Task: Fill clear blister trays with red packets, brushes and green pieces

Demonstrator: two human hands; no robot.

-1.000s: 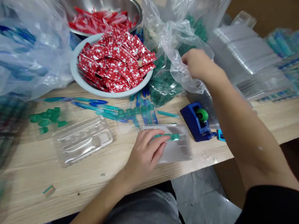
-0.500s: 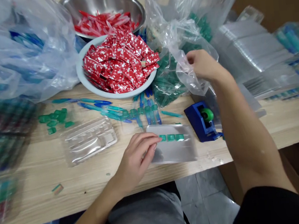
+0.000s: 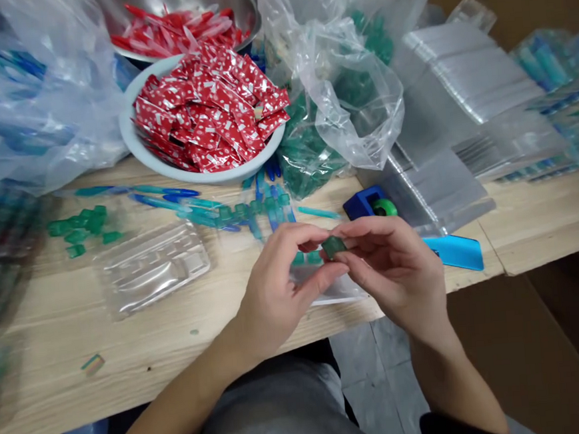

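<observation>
Both my hands meet over the table's front edge around a small green plastic piece [image 3: 332, 246]. My left hand [image 3: 280, 288] pinches it from the left with thumb and fingertips. My right hand [image 3: 396, 269] grips it from the right, fingers curled. Beneath them lies a clear plastic tray [image 3: 325, 288] with green pieces [image 3: 307, 258] in a row, mostly hidden by my hands. A second, bare clear blister tray [image 3: 153, 264] lies to the left.
A white bowl [image 3: 200, 174] of red sachets and a steel bowl [image 3: 232, 1] behind it. Clear bags with green parts [image 3: 354, 91], a blue tape dispenser [image 3: 369, 204], a blue card [image 3: 455, 252], loose green caps [image 3: 82, 226], blue-green sticks [image 3: 204, 214], stacked clear trays [image 3: 474, 89].
My right hand left the plastic bag at the back and came down to the front. My left hand lifted off the tray. Both now grip a green piece together.
</observation>
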